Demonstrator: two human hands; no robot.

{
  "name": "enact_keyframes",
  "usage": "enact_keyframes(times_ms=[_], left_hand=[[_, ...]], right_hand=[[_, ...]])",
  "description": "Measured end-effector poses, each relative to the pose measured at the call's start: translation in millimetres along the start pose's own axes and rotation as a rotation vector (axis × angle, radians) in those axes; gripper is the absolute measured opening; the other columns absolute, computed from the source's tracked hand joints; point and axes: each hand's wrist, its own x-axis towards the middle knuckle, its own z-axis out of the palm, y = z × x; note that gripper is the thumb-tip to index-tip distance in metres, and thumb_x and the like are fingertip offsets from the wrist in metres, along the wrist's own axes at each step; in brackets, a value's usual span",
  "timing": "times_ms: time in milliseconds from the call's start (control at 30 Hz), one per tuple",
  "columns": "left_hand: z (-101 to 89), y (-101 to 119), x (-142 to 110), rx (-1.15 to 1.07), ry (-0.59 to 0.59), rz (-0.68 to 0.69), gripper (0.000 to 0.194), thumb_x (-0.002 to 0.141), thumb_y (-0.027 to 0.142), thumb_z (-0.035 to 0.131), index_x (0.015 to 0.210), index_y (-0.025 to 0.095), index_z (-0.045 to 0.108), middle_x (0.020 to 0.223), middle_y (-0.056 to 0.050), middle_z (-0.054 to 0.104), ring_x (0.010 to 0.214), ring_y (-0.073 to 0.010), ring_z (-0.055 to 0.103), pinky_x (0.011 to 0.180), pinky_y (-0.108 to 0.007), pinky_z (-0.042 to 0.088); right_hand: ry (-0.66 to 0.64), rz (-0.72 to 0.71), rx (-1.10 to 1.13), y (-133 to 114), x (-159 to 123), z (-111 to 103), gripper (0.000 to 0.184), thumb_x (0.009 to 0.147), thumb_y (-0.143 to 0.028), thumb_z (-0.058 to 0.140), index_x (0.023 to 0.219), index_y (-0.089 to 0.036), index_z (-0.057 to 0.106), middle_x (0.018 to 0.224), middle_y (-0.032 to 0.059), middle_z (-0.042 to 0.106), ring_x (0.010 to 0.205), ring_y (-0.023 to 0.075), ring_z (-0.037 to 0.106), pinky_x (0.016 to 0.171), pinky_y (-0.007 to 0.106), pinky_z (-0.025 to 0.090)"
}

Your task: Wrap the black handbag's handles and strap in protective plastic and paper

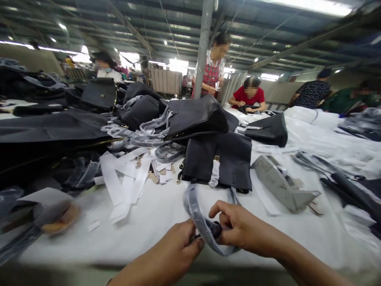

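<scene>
A black handbag [220,161] lies flat on the white table [154,222] in front of me, its plastic-wrapped handle strap [193,206] looping toward me. My left hand [175,250] is closed, pinching the strap at its near end. My right hand [238,228] is closed too, fingers curled round the dark strap end [216,229] just right of the left hand. A white wrapped tab [214,174] sits on the bag's front.
Several more black bags [193,117] are piled behind and to the left. White paper strips [125,178] lie at the left, a grey tape dispenser [279,182] at the right. Other people [248,97] work at the far side.
</scene>
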Motion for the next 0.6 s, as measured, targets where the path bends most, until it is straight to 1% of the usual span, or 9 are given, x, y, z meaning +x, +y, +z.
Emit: enact_keyframes(times_ms=[67, 133, 200, 300, 367, 467, 500, 533, 600], left_hand=[[-4.6, -7, 0, 0.103, -0.010, -0.021, 0.023, 0.088, 0.030, 0.050, 0.103, 0.018, 0.064, 0.097, -0.004, 0.067, 0.088, -0.0199, 0.058, 0.081, -0.027, 0.045], [-8.8, -12, 1, 0.196, 0.002, -0.057, 0.024, 0.091, 0.031, 0.045, 0.093, 0.018, 0.065, 0.091, -0.003, 0.067, 0.083, -0.0186, 0.059, 0.076, -0.026, 0.044], [-13.0, -16, 2, 0.280, 0.040, -0.102, 0.030, 0.093, 0.034, 0.040, 0.084, 0.017, 0.064, 0.084, -0.003, 0.066, 0.076, -0.0172, 0.058, 0.069, -0.024, 0.043], [-19.5, -18, 3, 0.371, 0.067, -0.147, 0.037, 0.095, 0.038, 0.037, 0.080, 0.017, 0.064, 0.075, -0.002, 0.063, 0.069, -0.0159, 0.055, 0.062, -0.022, 0.040], [-22.0, -17, 4, 0.425, 0.066, -0.125, 0.037, 0.095, 0.038, 0.037, 0.081, 0.017, 0.064, 0.078, -0.003, 0.063, 0.073, -0.0164, 0.056, 0.066, -0.023, 0.042], [-19.7, -14, 3, 0.538, 0.107, -0.020, 0.032, 0.094, 0.037, 0.040, 0.085, 0.017, 0.063, 0.091, -0.006, 0.063, 0.086, -0.0191, 0.055, 0.078, -0.029, 0.045], [-17.6, -13, 3, 0.543, 0.114, 0.006, 0.030, 0.094, 0.037, 0.042, 0.087, 0.017, 0.063, 0.094, -0.006, 0.062, 0.089, -0.0197, 0.054, 0.080, -0.030, 0.045], [-15.4, -12, 3, 0.511, 0.109, 0.013, 0.029, 0.093, 0.038, 0.043, 0.090, 0.017, 0.063, 0.096, -0.007, 0.062, 0.091, -0.0200, 0.054, 0.082, -0.031, 0.045], [-11.5, -10, 2, 0.343, 0.090, -0.007, 0.027, 0.091, 0.040, 0.050, 0.097, 0.017, 0.063, 0.099, -0.006, 0.062, 0.092, -0.0196, 0.056, 0.084, -0.030, 0.046]], right_hand=[[0.006, 0.056, 0.022, 6, 0, -2, 0.021, 0.066, -0.021, 0.069, 0.083, -0.016, 0.058, 0.056, -0.0079, 0.045, 0.051, 0.0060, 0.036, 0.044, 0.017, 0.023], [-0.046, 0.064, 0.068, 10, -1, -4, 0.014, 0.068, -0.022, 0.067, 0.073, -0.015, 0.056, 0.058, -0.0057, 0.049, 0.052, 0.0064, 0.040, 0.046, 0.017, 0.026], [-0.109, 0.039, 0.086, 11, -2, -6, 0.012, 0.071, -0.022, 0.065, 0.070, -0.013, 0.057, 0.059, -0.0042, 0.052, 0.054, 0.0068, 0.042, 0.048, 0.018, 0.028], [-0.180, -0.015, 0.094, 8, -2, -9, 0.011, 0.074, -0.022, 0.062, 0.070, -0.013, 0.059, 0.060, -0.0043, 0.050, 0.056, 0.0069, 0.041, 0.050, 0.018, 0.029], [-0.199, -0.040, 0.075, 6, -2, -9, 0.011, 0.075, -0.022, 0.060, 0.070, -0.013, 0.058, 0.059, -0.0046, 0.049, 0.056, 0.0071, 0.041, 0.050, 0.018, 0.029], [-0.219, -0.081, -0.032, 2, -2, -8, 0.009, 0.076, -0.022, 0.060, 0.072, -0.014, 0.060, 0.059, -0.0051, 0.047, 0.056, 0.0074, 0.040, 0.050, 0.018, 0.028], [-0.216, -0.102, -0.066, 2, -3, -8, 0.008, 0.077, -0.022, 0.059, 0.074, -0.015, 0.060, 0.060, -0.0051, 0.046, 0.057, 0.0075, 0.040, 0.050, 0.018, 0.028], [-0.213, -0.122, -0.083, 1, -4, -9, 0.007, 0.078, -0.021, 0.059, 0.076, -0.015, 0.060, 0.062, -0.0050, 0.046, 0.058, 0.0077, 0.041, 0.051, 0.018, 0.028], [-0.196, -0.153, -0.086, 2, -6, -11, 0.009, 0.081, -0.023, 0.057, 0.077, -0.016, 0.057, 0.064, -0.0048, 0.046, 0.060, 0.0078, 0.041, 0.052, 0.018, 0.029]])
